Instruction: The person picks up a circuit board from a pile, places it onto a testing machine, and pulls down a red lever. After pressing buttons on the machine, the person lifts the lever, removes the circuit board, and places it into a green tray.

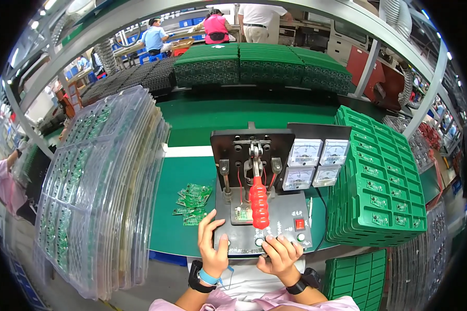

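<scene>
Hands, two: left hand [213, 255] half open, right hand [283, 259] loosely curled, both at one clamp fixture [288, 205], grasping nothing visible; one circuit board [241, 213] seated there, partly masked by one red handle [258, 203]; overlapping loose boards [194, 197], uncountable, left; four meters [304, 153], right; three green stacks [270, 65] behind.

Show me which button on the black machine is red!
The square button at right, just above a round white one. The others I can see are round and pale.

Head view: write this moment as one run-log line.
left hand: at fixture front-left; right hand: at fixture front; red handle: unheld; loose boards: left of fixture
</scene>
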### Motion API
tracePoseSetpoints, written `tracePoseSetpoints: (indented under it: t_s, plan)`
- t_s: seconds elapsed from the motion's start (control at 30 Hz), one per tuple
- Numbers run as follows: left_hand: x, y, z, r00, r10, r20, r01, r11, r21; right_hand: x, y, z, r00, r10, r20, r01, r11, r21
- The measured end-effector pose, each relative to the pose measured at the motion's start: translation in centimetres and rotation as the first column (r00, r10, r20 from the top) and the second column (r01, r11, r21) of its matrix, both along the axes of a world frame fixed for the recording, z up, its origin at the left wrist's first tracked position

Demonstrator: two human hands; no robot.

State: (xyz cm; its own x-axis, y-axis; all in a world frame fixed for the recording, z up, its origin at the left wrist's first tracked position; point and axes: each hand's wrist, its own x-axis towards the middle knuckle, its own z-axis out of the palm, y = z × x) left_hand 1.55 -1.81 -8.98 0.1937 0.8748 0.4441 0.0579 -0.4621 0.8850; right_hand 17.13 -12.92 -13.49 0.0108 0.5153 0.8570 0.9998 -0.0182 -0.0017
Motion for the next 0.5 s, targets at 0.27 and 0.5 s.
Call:
tracePoseSetpoints:
  t_s: [0.27, 0.5]
  plan:
    - [-0.35, -0.08, 0.38, 0.997, -0.008, -0.08, 0.01, 1.0, 0.023, -0.06, -0.12, -0.08, 1.0, 0.001, -0.014, -0.001, 1.0, -0.002]
    - [-0.15, -0.11, 0.46, 0.999, 0.014, -0.043, -0.013, 1.0, 0.018, 0.02, -0.09, -0.15, 1.0, 0.015, 0.005, -0.015, 1.0, -0.002]
